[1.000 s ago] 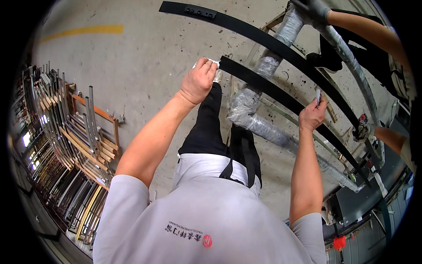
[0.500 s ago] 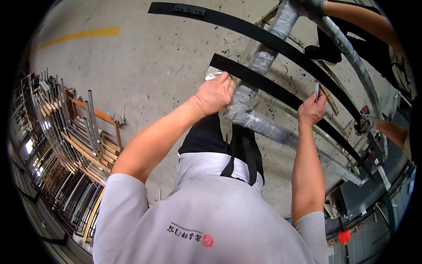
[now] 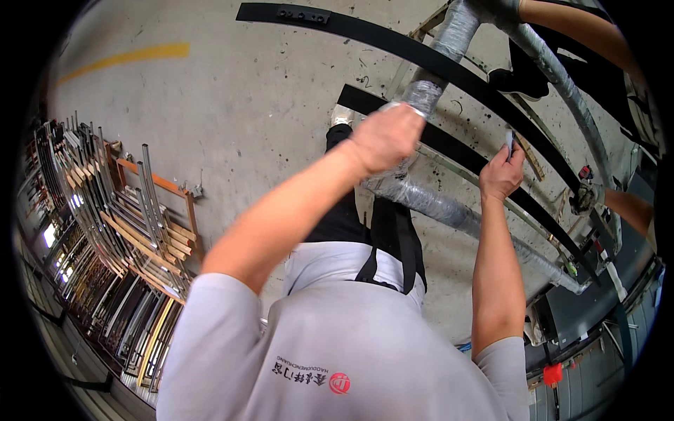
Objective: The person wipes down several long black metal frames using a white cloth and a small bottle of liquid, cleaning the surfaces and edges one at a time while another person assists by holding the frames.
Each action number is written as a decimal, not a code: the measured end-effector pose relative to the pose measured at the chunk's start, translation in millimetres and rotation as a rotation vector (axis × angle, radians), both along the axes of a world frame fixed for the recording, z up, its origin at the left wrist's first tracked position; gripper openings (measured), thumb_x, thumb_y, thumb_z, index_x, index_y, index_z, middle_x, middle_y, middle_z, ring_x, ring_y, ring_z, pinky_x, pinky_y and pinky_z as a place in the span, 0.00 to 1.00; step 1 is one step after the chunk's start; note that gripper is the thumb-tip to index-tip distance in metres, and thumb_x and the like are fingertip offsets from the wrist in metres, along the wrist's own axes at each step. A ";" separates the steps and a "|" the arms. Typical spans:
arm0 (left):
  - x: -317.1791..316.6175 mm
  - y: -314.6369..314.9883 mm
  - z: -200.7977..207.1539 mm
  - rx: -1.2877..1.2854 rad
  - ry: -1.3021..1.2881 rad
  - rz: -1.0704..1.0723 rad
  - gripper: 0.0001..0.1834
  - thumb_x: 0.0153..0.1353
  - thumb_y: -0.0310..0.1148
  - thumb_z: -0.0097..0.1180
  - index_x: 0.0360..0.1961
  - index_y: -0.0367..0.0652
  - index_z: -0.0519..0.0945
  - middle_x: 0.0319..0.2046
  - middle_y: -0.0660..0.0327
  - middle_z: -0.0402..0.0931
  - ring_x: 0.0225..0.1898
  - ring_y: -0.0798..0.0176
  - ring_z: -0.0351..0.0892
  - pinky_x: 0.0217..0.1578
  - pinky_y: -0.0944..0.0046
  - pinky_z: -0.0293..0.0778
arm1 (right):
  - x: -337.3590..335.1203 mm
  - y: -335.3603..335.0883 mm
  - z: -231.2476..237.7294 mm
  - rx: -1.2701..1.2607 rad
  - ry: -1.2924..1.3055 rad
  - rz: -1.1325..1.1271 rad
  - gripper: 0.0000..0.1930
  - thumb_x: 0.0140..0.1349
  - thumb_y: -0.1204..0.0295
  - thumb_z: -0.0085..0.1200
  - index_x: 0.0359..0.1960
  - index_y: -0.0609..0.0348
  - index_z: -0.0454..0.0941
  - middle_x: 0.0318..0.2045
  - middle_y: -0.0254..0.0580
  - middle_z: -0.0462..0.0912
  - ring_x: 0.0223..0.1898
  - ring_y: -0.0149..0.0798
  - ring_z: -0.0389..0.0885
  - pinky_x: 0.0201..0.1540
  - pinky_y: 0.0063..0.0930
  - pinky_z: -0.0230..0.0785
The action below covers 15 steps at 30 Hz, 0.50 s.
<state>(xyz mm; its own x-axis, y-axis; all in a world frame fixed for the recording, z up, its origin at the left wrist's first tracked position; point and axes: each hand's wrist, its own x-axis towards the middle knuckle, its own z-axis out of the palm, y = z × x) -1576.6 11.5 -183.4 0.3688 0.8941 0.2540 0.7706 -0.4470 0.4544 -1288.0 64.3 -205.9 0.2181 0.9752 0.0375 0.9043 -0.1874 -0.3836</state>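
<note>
A curved black strip crosses in front of me over tubes wrapped in clear film. My left hand is closed at the strip, partly covering it. A bit of thin white material shows at its upper edge; what the fingers grip is mostly hidden. Further right, my right hand is beside the same strip, pinching a small, flat, pale blue-grey piece that points up from the fingers. Beyond lies a second, longer curved black strip, with a dark plate at its left end.
Another person's gloved hand is at the far strip's right end; their other gloved hand rests on the wrapped frame. Metal and wooden profiles crowd a rack at left. A dark panel lies at right.
My left hand has moved right and slightly farther along the near strip from its left end. My right hand has barely shifted, still holding the pale piece.
</note>
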 end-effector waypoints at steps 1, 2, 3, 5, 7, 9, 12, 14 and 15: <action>-27.1 -7.3 -3.7 0.053 -0.033 0.018 0.21 0.49 0.24 0.57 0.46 0.28 0.79 0.41 0.50 0.79 0.43 0.49 0.79 0.45 0.56 0.80 | 1.7 -1.7 1.1 -0.004 -0.001 -0.002 0.12 0.69 0.67 0.52 0.49 0.56 0.79 0.42 0.50 0.86 0.41 0.57 0.84 0.44 0.46 0.75; -55.7 -11.4 -0.8 0.016 0.016 0.008 0.23 0.49 0.23 0.58 0.49 0.28 0.79 0.45 0.47 0.80 0.46 0.46 0.80 0.46 0.53 0.80 | 2.6 -2.4 0.5 0.040 -0.011 0.017 0.12 0.69 0.67 0.52 0.49 0.56 0.79 0.42 0.50 0.86 0.41 0.57 0.84 0.44 0.46 0.75; -73.8 -17.8 4.2 0.036 0.137 0.093 0.23 0.50 0.22 0.58 0.50 0.28 0.78 0.44 0.46 0.79 0.45 0.44 0.80 0.46 0.52 0.80 | 2.7 -0.7 -1.1 0.091 -0.022 0.035 0.12 0.69 0.67 0.52 0.49 0.55 0.78 0.42 0.50 0.86 0.41 0.57 0.84 0.44 0.46 0.75; -70.4 -22.1 11.6 -0.086 0.125 0.195 0.22 0.50 0.22 0.57 0.49 0.28 0.78 0.42 0.47 0.80 0.44 0.44 0.79 0.46 0.52 0.80 | -2.8 -0.7 -0.3 0.067 -0.013 0.015 0.11 0.69 0.67 0.52 0.49 0.55 0.78 0.42 0.50 0.86 0.41 0.57 0.84 0.44 0.46 0.74; -39.4 -14.5 13.1 -0.008 0.107 0.116 0.21 0.50 0.22 0.57 0.48 0.28 0.78 0.41 0.48 0.80 0.44 0.46 0.79 0.46 0.53 0.80 | -2.0 -0.5 0.7 0.048 -0.005 -0.008 0.11 0.68 0.67 0.52 0.48 0.55 0.78 0.42 0.49 0.86 0.41 0.57 0.84 0.44 0.46 0.74; 21.1 -12.6 -2.6 0.006 -0.045 0.031 0.20 0.48 0.25 0.57 0.45 0.29 0.78 0.41 0.47 0.79 0.43 0.48 0.80 0.46 0.54 0.79 | -2.4 -0.8 -2.8 0.073 -0.003 0.016 0.12 0.69 0.64 0.51 0.48 0.56 0.79 0.41 0.52 0.86 0.41 0.58 0.84 0.44 0.45 0.74; 54.0 -8.7 -3.7 -0.017 -0.081 0.001 0.19 0.49 0.26 0.57 0.44 0.30 0.79 0.41 0.48 0.80 0.43 0.48 0.80 0.46 0.55 0.80 | 2.0 -0.9 -3.9 0.053 -0.029 0.021 0.12 0.70 0.64 0.51 0.47 0.56 0.79 0.41 0.52 0.86 0.41 0.58 0.84 0.44 0.45 0.74; 15.6 -10.7 -4.7 0.054 -0.092 0.053 0.17 0.49 0.25 0.56 0.43 0.31 0.79 0.38 0.50 0.79 0.42 0.49 0.79 0.45 0.55 0.79 | 3.2 -1.0 -4.4 0.068 -0.011 0.022 0.12 0.70 0.64 0.51 0.47 0.56 0.79 0.40 0.51 0.86 0.41 0.58 0.84 0.44 0.46 0.74; -14.6 -10.0 -2.9 0.110 -0.086 0.106 0.16 0.50 0.25 0.56 0.41 0.31 0.78 0.34 0.51 0.77 0.41 0.50 0.79 0.44 0.55 0.78 | 3.7 -1.3 -3.4 0.084 0.006 0.025 0.12 0.70 0.64 0.51 0.47 0.56 0.79 0.40 0.51 0.86 0.41 0.58 0.84 0.44 0.46 0.74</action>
